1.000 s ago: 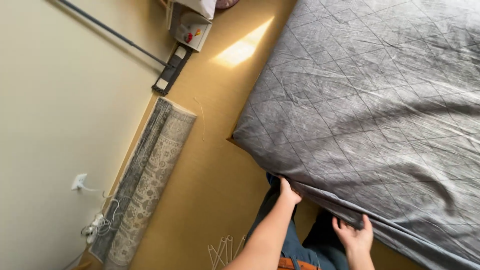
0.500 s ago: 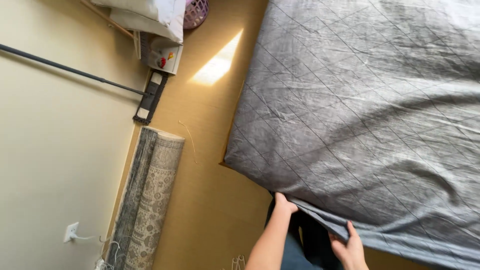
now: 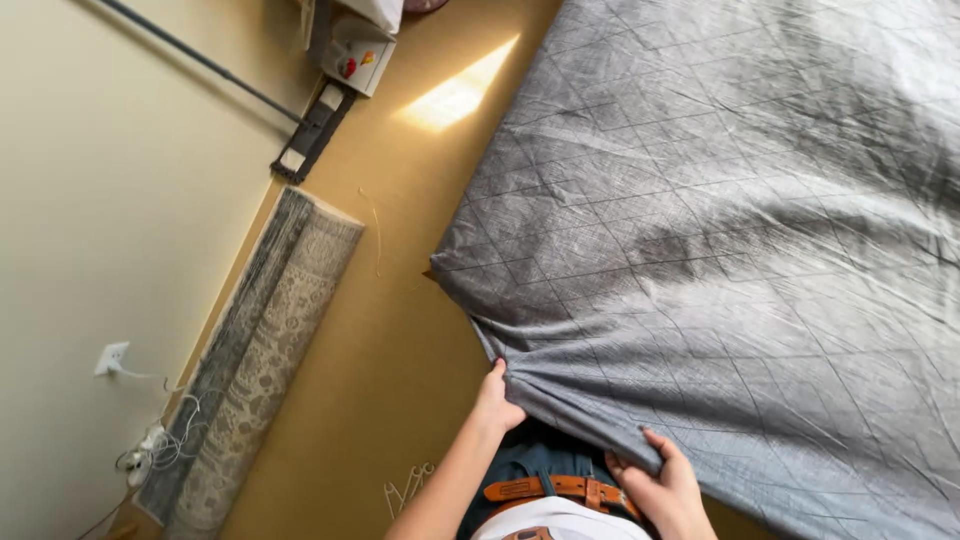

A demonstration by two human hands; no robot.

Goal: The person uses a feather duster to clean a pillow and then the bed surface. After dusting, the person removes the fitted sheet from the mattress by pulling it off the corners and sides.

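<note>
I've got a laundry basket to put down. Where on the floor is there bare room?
The widest bare strip of tan floor runs between the rolled rug and the grey quilt. It is crowded by the wall: cables at the rug's near end, a power strip at the far end.

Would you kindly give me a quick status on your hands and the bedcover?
Left hand gripping grey quilted bedcover at its near edge. Right hand pinching the same edge. Rolled rug lies by the wall, apart.
</note>
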